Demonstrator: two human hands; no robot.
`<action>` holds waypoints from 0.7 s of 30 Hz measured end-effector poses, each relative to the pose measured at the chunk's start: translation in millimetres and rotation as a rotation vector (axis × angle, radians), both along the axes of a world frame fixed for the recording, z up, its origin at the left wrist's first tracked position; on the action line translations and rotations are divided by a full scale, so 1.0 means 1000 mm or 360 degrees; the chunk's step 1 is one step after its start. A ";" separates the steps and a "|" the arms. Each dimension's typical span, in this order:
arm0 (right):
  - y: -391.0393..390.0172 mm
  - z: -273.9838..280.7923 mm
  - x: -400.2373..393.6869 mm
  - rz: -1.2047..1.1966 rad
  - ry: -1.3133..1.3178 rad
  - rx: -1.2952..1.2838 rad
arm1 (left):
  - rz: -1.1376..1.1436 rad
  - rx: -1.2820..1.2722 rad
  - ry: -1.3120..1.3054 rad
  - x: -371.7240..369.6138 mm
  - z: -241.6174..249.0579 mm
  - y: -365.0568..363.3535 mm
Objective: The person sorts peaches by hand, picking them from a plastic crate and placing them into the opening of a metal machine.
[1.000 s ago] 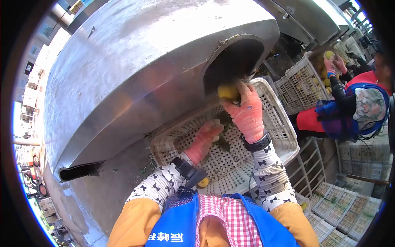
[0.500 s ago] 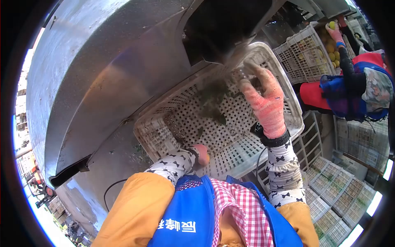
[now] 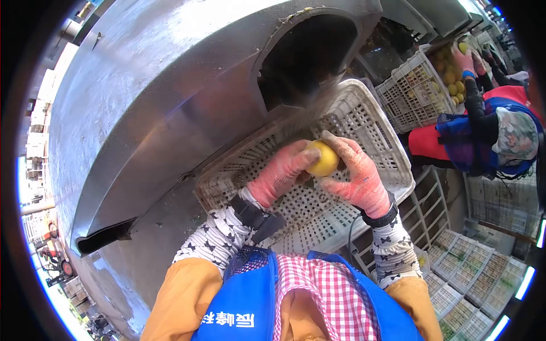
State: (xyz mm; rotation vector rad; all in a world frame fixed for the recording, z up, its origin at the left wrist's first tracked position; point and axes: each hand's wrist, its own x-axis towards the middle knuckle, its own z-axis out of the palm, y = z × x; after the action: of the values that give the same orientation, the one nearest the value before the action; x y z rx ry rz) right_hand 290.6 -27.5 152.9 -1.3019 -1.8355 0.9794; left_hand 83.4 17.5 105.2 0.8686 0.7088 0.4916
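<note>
Both my hands wear pinkish-red gloves and meet over a white plastic crate [image 3: 364, 116]. Between them is a round yellow fruit [image 3: 323, 158] that looks like citrus. My left hand [image 3: 281, 173] is closed on its left side, the thumb across the front. From the right, my right hand [image 3: 361, 179] cups the same fruit, fingertips at its upper edge and thumb below. The crate has perforated walls and floor, and sits tilted against a metal machine. Part of the crate floor is hidden behind my hands.
A curved metal housing [image 3: 165, 108] with a dark opening [image 3: 304, 59] rises beyond the crate. At upper right, a co-worker's gloved hand [image 3: 462, 57] holds a fruit over a crate of yellow fruit [image 3: 396, 94]. Rows of stacked crates [image 3: 472, 267] stand at lower right.
The yellow fruit is now between my hands above the crate. My left hand has come up from the crate's near side, and my right has moved down and closed in.
</note>
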 end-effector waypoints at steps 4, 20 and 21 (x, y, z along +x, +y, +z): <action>0.002 0.000 -0.008 -0.0311 -0.0106 0.0090 | 0.0351 -0.0390 -0.0485 0.018 0.003 -0.009; 0.102 -0.030 -0.065 -0.0701 -0.0496 0.0784 | 0.0743 0.0112 0.0276 -0.073 0.005 -0.052; 0.101 -0.027 -0.067 -0.0736 -0.0514 0.0664 | 0.0839 0.0143 0.0362 -0.093 -0.002 -0.065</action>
State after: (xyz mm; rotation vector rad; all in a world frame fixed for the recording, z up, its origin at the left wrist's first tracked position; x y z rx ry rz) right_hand 224.0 73.8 126.2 -1.5721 -1.7216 0.1364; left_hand -9.4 -47.8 103.0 0.8260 1.1413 0.9083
